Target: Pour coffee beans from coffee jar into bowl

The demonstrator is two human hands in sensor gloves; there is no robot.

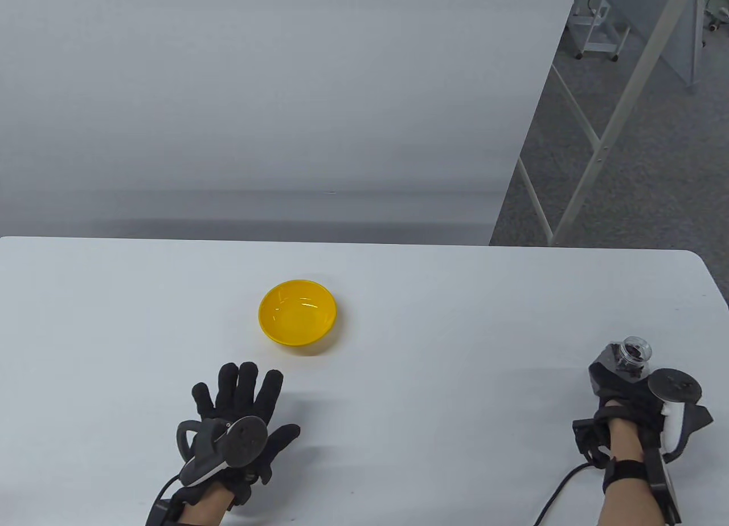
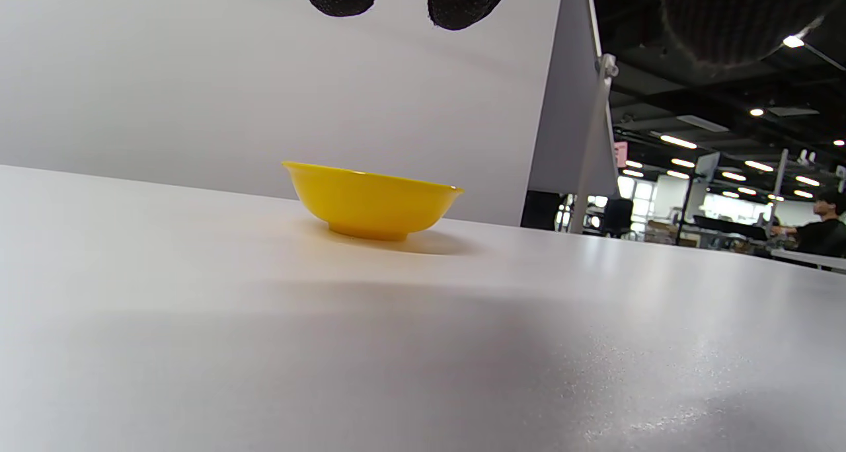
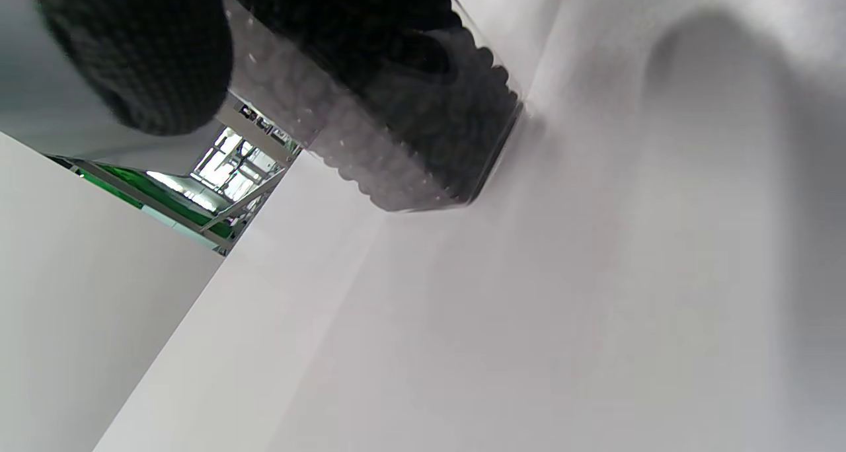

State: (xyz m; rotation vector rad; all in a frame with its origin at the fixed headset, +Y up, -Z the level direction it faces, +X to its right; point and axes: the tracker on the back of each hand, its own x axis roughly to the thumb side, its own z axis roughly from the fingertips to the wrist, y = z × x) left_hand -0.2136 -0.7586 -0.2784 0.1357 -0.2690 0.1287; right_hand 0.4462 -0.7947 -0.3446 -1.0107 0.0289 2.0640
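An empty yellow bowl (image 1: 297, 312) sits on the white table (image 1: 455, 321) left of centre; it also shows in the left wrist view (image 2: 370, 201). My left hand (image 1: 245, 400) lies flat on the table with fingers spread, a little in front of the bowl, holding nothing. My right hand (image 1: 623, 378) grips a clear glass coffee jar (image 1: 635, 355) with dark beans inside, at the table's right side. In the right wrist view the jar (image 3: 410, 128) stands with its base on the table, my fingers (image 3: 152, 55) wrapped around it. The jar's mouth is open at the top.
A white wall panel (image 1: 256, 93) stands behind the table's far edge. The table's right edge (image 1: 715, 286) is close to the jar. Metal frame legs (image 1: 598, 144) stand on the floor at the back right.
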